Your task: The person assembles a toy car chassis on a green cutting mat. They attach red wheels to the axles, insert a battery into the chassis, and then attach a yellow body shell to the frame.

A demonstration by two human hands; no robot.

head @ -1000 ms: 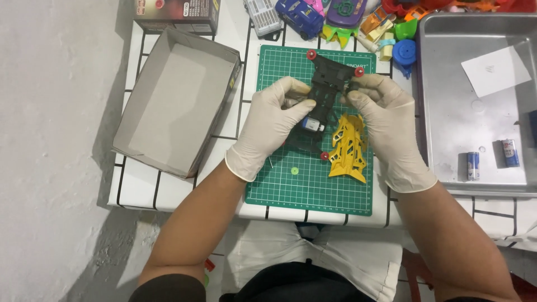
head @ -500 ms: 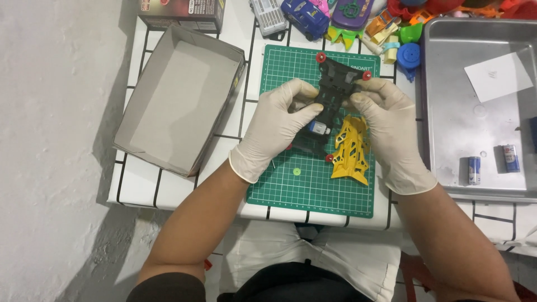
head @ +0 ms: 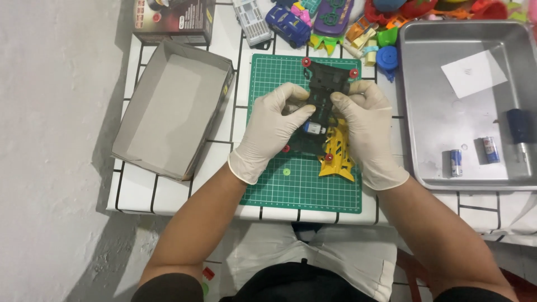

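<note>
A black toy car chassis (head: 327,84) with small red rollers at its corners is held over a green cutting mat (head: 305,182). My left hand (head: 271,128), in a white glove, grips its left side. My right hand (head: 366,123), also gloved, grips its right side. A small battery-like cylinder (head: 314,128) shows between my hands in the chassis. A yellow car body shell (head: 337,154) lies on the mat just under my right hand. A small green ring (head: 286,171) lies loose on the mat below my left hand.
An open grey cardboard box (head: 168,112) stands left of the mat. A metal tray (head: 475,145) at the right holds two small batteries (head: 456,162), a paper slip (head: 474,72) and a dark tool (head: 520,128). Colourful toy parts (head: 335,22) crowd the table's far edge.
Both hands have stayed on the chassis and shifted their grip slightly. The view has moved a little, and the yellow shell has not moved on the mat.
</note>
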